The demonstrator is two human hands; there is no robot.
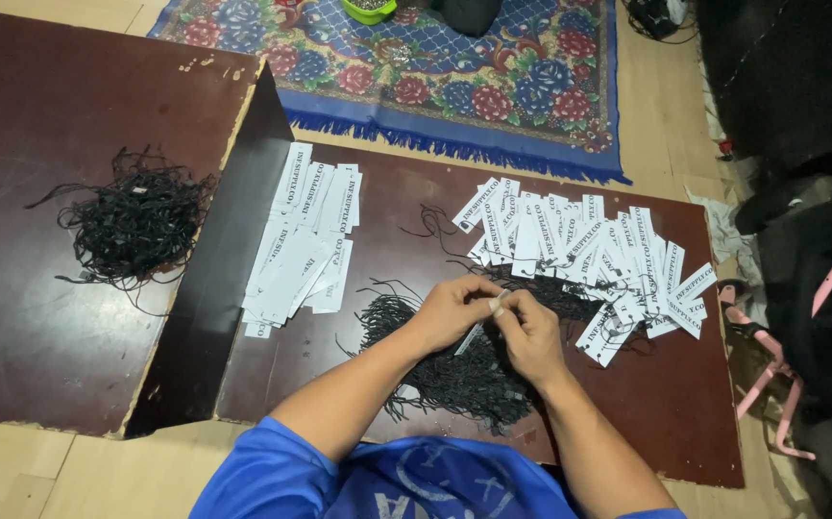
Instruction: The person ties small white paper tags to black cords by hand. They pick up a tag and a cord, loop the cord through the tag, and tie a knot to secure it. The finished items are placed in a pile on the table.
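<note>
We see a loose black string heap (137, 221) at left, then white tags (303, 240). At centre our left hand (450, 309) and right hand (529, 332) each pinch 1 paper tag (499, 303) above the bench (666, 404); strung tags (589, 252) lie right.

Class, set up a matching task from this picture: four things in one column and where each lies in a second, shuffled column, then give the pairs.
Things:
1. Tangle of black cords
2. Neat stack of white tags
3. Scattered white tags
4. Flowered rug

Places:
A. On the floor beyond the boards
B. On the left board, alone
C. Right of the hands
D. At the left end of the near board

Pairs: 1-B, 2-D, 3-C, 4-A
</note>
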